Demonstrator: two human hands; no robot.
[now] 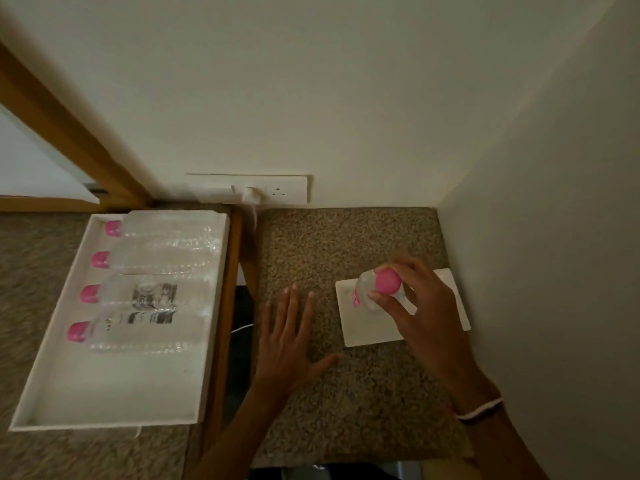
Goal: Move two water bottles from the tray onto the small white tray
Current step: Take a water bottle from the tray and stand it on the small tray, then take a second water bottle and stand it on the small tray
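Several clear water bottles with pink caps (149, 299) lie side by side in a large white tray (114, 393) on the left counter. On the right counter sits the small white tray (367, 330). My right hand (412, 306) is closed around the neck of one upright pink-capped bottle (388, 280), which stands on or just above the small tray; I cannot tell whether it touches. My left hand (287, 344) lies flat with fingers spread on the speckled counter, left of the small tray, holding nothing.
A dark gap (239, 341) with a wooden edge separates the two speckled counters. A wall socket with a white plug (252, 194) sits at the back. A wall closes in the right side, next to the small tray.
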